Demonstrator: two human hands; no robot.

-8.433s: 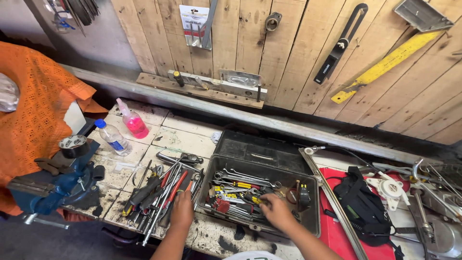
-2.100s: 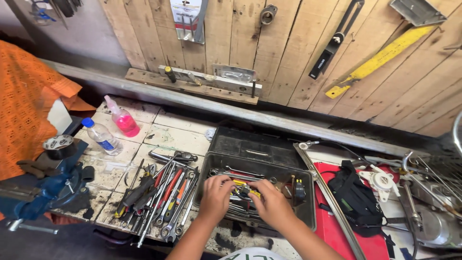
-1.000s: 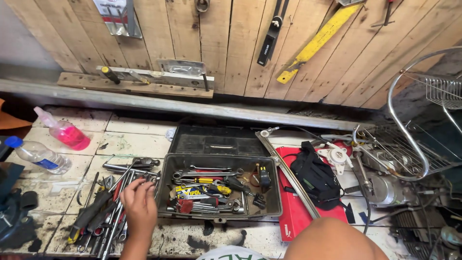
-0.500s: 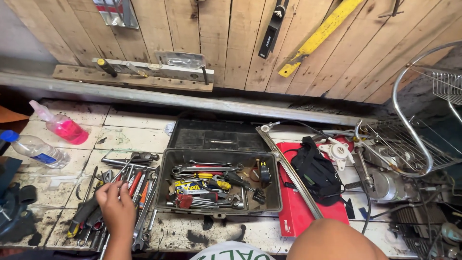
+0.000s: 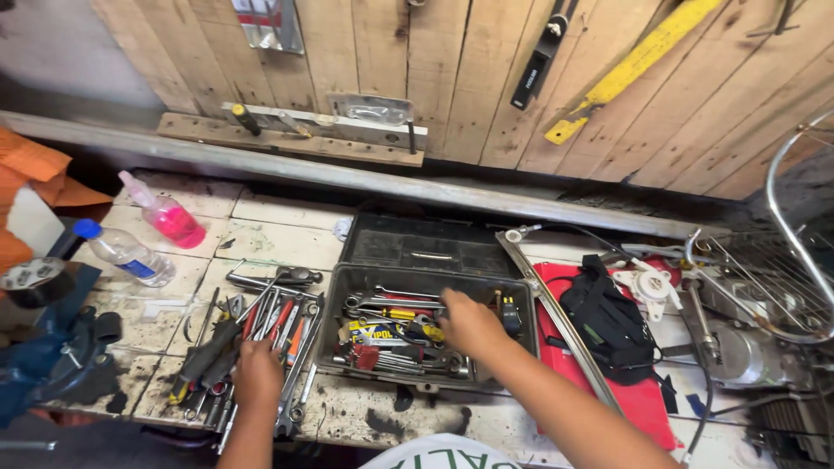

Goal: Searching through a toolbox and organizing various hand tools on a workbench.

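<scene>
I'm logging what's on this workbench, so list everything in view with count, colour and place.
toolbox: one, dark grey, open, bench centre, holding wrenches and screwdrivers
loose tools: a pile, metal with red and black handles, left of the toolbox
spray bottle: one, pink, back left of the bench
water bottle: one, clear with blue cap, lying left
vise: one, blue, far left
tape roll: one, black, on the vise
black bag: one, on a red box right of the toolbox
engine parts: several, metal, far right
yellow bar: one, on the plank wall
left hand: on the loose tools
right hand: inside the toolbox
</scene>
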